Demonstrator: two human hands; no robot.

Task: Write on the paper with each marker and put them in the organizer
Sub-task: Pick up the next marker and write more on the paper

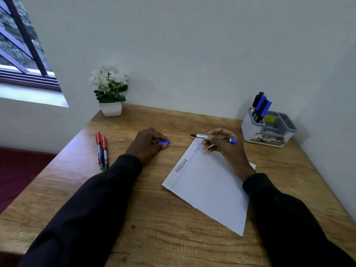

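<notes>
Right hand (223, 149): fingers curled and clamped on the uncapped marker (210, 137), gripping the rear half of the barrel. The silver front section and dark tip stick out past the fingertips toward the left hand. The blue butt end shows on the far side of the knuckles. The tip sits at the far corner of the paper (208, 185); can't tell if it touches the sheet.

Left hand (146, 145): fingers curled together, pinching the blue cap (164, 143). The cap pokes out of the fingers toward the marker tip, with a clear gap between the two.

The paper lies under and behind the right-hand fingers, and that wrist crosses its right edge. Lines of handwriting in black, blue and a faint green run along the edge nearest the left hand.

The organizer (269, 130) is beyond the right-hand knuckles, near but not touching. The stored markers (261, 106) stand upright in its back-left compartment, with blue and dark caps.

Two red-capped markers (102, 151) lie side by side on the table (154, 218), outboard of the left hand and apart from it. The flower pot (111, 108) sits well beyond the left-hand fingers, at the wall.
</notes>
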